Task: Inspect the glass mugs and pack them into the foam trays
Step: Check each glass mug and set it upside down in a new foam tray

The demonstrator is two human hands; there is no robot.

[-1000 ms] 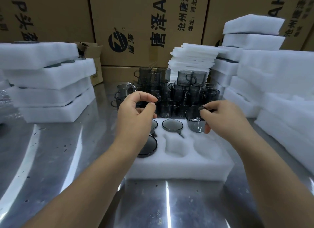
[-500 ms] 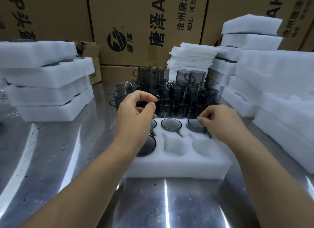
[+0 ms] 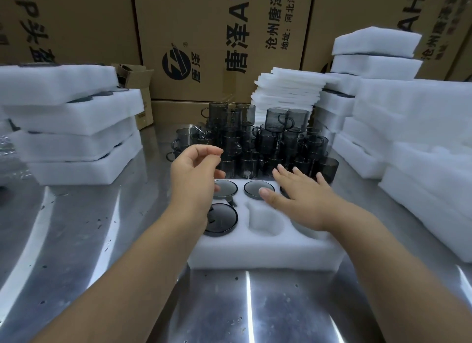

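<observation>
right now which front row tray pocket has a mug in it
The left one: a dark mug fills it; the middle pocket is bare foam.

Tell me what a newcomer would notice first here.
A heap of dark glass mugs stands at the back centre of the steel table. In front, both hands hover over a white foam tray: the right hand flat above its far row, the left hand loosely curled and empty. White foam stacks flank both sides.

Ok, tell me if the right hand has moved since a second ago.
Yes. The right hand has shifted left over the foam tray, thumb now above the middle back mug.
</observation>
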